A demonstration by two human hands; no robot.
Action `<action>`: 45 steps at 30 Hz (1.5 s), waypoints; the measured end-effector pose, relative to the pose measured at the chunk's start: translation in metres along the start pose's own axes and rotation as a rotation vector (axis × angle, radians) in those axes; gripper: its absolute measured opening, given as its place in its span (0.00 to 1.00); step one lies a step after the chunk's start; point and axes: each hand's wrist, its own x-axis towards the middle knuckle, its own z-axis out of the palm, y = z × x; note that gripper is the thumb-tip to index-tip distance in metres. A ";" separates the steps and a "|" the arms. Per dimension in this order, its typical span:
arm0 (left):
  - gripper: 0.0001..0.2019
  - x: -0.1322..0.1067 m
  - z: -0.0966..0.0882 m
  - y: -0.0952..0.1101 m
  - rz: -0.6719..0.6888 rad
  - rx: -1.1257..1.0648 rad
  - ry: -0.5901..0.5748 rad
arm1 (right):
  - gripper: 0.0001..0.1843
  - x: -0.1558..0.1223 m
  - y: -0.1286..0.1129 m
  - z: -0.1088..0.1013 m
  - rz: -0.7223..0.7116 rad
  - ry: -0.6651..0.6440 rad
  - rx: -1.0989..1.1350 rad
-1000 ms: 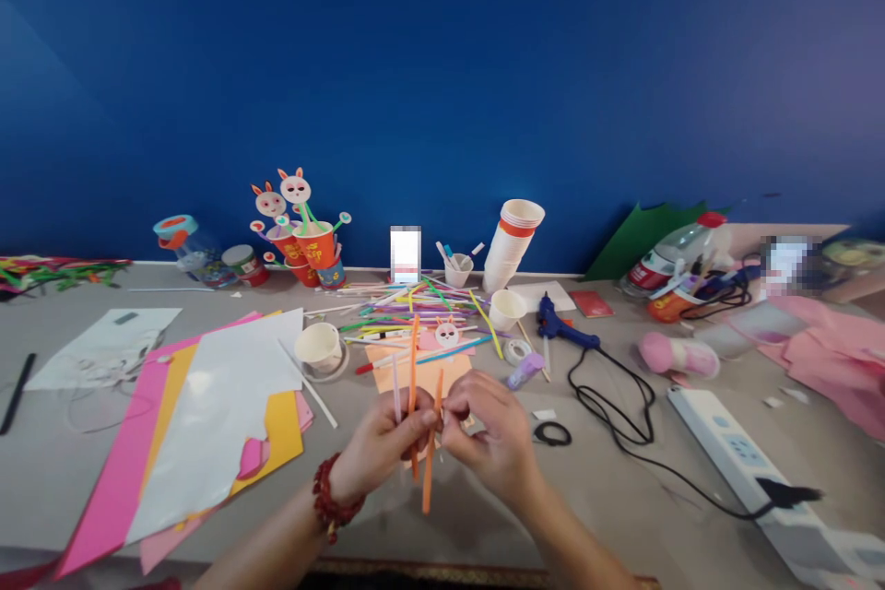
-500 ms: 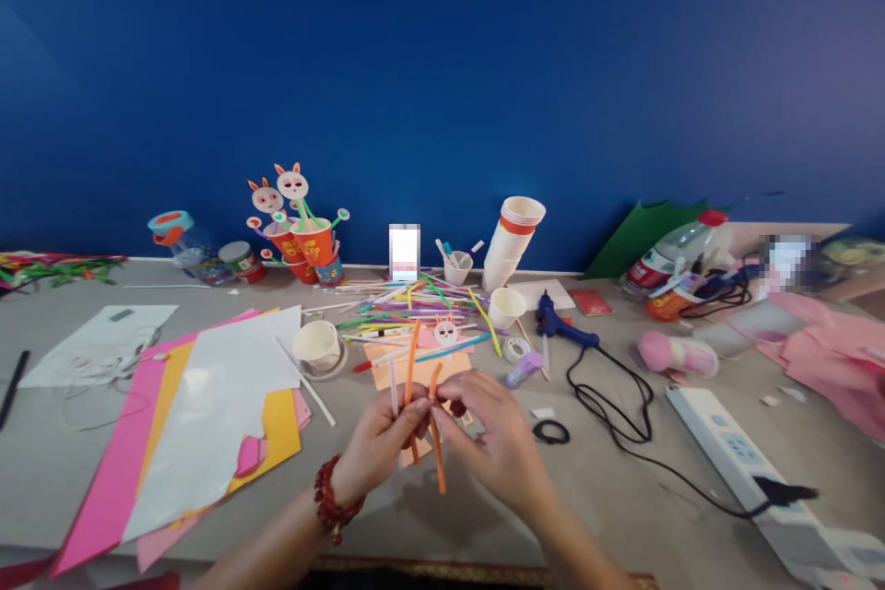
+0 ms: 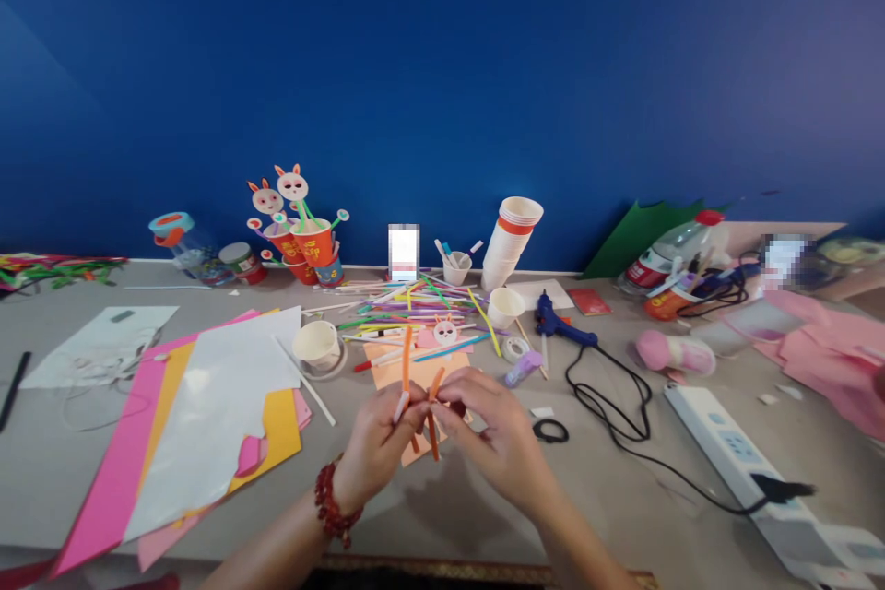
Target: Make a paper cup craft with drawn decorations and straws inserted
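Note:
My left hand (image 3: 380, 438), a red bead bracelet at its wrist, pinches a long orange pipe cleaner (image 3: 407, 355) that stands nearly upright. A pale stick (image 3: 400, 407), seen almost end-on, also sits in its grip. Close beside it, my right hand (image 3: 488, 424) is closed on a second orange pipe cleaner (image 3: 434, 436), which bends near the fingertips. The fingertips of both hands nearly meet, and their exact contact is hidden. Beneath and beyond the hands lies orange paper (image 3: 387, 371) with small cut pieces. A rabbit-face cutout (image 3: 444, 331) rests just beyond.
Coloured sticks (image 3: 415, 300) are heaped at the back. Sheets of coloured paper (image 3: 200, 406) lie left, near a white cup (image 3: 316, 346). To the right are a blue glue gun (image 3: 560, 323) with a black cord, a black ring (image 3: 551, 430) and a power strip (image 3: 725, 442).
The pale stick in my left hand has tipped from upright towards me. The right-hand orange pipe cleaner has shifted; its lower end now sits higher. Both hands remain close together.

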 end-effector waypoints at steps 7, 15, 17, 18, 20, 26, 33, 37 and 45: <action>0.15 0.000 0.001 -0.002 -0.027 -0.044 -0.079 | 0.08 0.000 0.006 0.005 -0.013 -0.008 0.036; 0.13 -0.001 -0.002 -0.007 -0.017 0.095 -0.118 | 0.07 0.000 0.009 0.009 -0.025 0.033 -0.105; 0.10 -0.002 -0.002 -0.009 0.013 0.136 -0.109 | 0.07 0.000 0.010 0.009 -0.043 0.050 -0.146; 0.08 -0.003 -0.001 -0.009 0.030 0.149 -0.104 | 0.07 0.000 0.011 0.010 -0.048 0.058 -0.167; 0.07 -0.005 0.000 -0.011 0.063 0.167 -0.092 | 0.07 -0.001 0.012 0.011 -0.036 0.059 -0.194; 0.08 -0.007 0.001 -0.015 0.137 0.263 -0.098 | 0.06 -0.003 0.013 0.014 0.077 0.027 -0.197; 0.05 -0.001 0.000 -0.013 0.221 0.532 -0.168 | 0.07 -0.003 0.009 0.011 0.181 -0.089 -0.285; 0.06 0.002 -0.001 -0.009 0.209 0.556 -0.225 | 0.06 -0.004 0.012 0.011 0.123 -0.127 -0.317; 0.06 0.000 -0.009 -0.007 0.114 0.167 -0.198 | 0.07 -0.007 0.017 0.006 0.135 0.008 -0.179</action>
